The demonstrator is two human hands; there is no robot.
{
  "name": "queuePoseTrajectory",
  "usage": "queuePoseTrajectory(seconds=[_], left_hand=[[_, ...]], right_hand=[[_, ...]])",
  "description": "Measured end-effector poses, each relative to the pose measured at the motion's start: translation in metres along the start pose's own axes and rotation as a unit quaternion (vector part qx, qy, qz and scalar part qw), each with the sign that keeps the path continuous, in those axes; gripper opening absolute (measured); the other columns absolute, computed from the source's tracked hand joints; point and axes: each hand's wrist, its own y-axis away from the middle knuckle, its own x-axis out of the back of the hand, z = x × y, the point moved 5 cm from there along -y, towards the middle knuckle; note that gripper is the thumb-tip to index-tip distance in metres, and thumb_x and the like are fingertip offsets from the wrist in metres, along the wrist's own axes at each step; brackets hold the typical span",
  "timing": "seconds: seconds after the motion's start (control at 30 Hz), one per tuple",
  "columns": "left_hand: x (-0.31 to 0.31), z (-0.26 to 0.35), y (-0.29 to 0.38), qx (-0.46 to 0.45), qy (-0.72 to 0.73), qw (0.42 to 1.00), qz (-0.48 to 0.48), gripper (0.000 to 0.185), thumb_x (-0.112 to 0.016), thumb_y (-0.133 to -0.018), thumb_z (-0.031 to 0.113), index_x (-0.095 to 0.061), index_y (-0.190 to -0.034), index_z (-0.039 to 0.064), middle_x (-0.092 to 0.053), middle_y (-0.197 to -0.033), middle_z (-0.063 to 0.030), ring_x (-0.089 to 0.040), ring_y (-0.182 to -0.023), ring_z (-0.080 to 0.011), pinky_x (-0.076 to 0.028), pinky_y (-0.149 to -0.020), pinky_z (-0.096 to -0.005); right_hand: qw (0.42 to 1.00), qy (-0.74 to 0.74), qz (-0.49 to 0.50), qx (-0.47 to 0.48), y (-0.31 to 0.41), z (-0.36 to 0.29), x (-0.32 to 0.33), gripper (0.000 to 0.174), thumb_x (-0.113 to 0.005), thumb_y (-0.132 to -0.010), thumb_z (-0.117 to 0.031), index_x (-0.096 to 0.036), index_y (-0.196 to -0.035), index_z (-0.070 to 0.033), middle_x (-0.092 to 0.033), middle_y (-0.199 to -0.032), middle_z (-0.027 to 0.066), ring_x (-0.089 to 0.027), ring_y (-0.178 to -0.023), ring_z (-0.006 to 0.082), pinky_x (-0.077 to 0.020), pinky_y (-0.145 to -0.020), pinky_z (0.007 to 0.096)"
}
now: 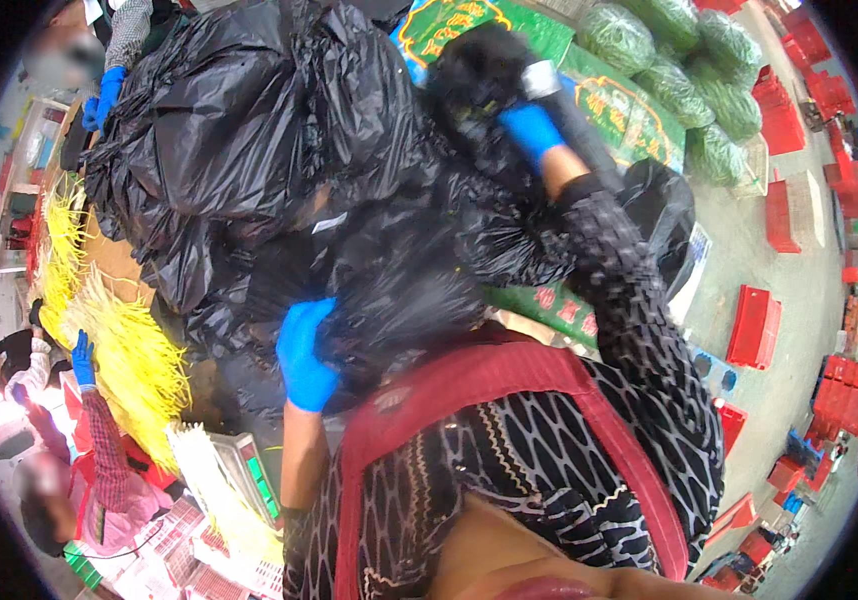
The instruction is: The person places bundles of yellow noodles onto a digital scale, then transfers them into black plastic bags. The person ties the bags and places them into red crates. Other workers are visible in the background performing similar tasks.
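Observation:
Large black plastic bags (226, 135) are heaped in front of me. My left hand (307, 356), in a blue glove, rests against the near side of a black bag (399, 262); its fingertips are hard to make out against the plastic. Farther off to the right, my right hand (530, 135), also blue-gloved, reaches over the bags beside a dark, blurred bundle (478, 75). Whether its fingers grip anything is not plain. A small white slip (330, 223) lies on the plastic between the hands.
Yellow-green stalks (125, 352) lie along the left, where co-workers' gloved hands show. Green printed sacks (624, 120) lie beyond my right hand. Filled clear bags (699, 82) stand at upper right. Red crates (755, 326) are scattered over the floor at right.

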Motion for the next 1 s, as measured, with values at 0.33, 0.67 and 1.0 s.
queuePoseTrajectory(seconds=[0.33, 0.67, 1.0], left_hand=[[0.038, 0.052, -0.008, 0.014, 0.150, 0.984, 0.099, 0.028, -0.055, -0.083, 0.005, -0.061, -0.110, -0.001, -0.061, -0.107, -0.0101, -0.058, -0.096, -0.0221, -0.046, -0.089, -0.0352], [-0.206, 0.258, -0.026, -0.083, 0.309, 0.945, 0.072, 0.043, -0.050, -0.092, 0.025, -0.051, -0.127, 0.001, -0.052, -0.129, -0.0163, -0.050, -0.117, -0.0313, -0.038, -0.103, -0.0452], [-0.459, 0.506, -0.072, -0.160, 0.406, 0.880, -0.186, 0.047, -0.042, -0.095, 0.031, -0.047, -0.133, 0.003, -0.048, -0.135, -0.0172, -0.046, -0.122, -0.0331, -0.035, -0.106, -0.0472]], right_hand=[[0.817, -0.547, 0.183, -0.008, 0.193, -0.060, 0.296, 0.033, -0.054, -0.090, -0.014, -0.058, -0.121, -0.003, -0.065, -0.111, 0.0078, -0.062, -0.101, 0.0235, -0.0497, -0.089, 0.0356], [0.908, -0.152, 0.387, -0.046, 0.586, 0.095, 0.453, 0.030, -0.062, -0.078, -0.010, -0.063, -0.106, 0.000, -0.066, -0.085, 0.0114, -0.059, -0.080, 0.0145, -0.0479, -0.076, 0.0309], [0.846, 0.051, 0.483, -0.219, 0.826, 0.267, 0.589, 0.032, -0.060, -0.079, -0.008, -0.062, -0.111, -0.004, -0.067, -0.094, 0.0187, -0.063, -0.090, 0.0126, -0.0485, -0.081, 0.0338]])
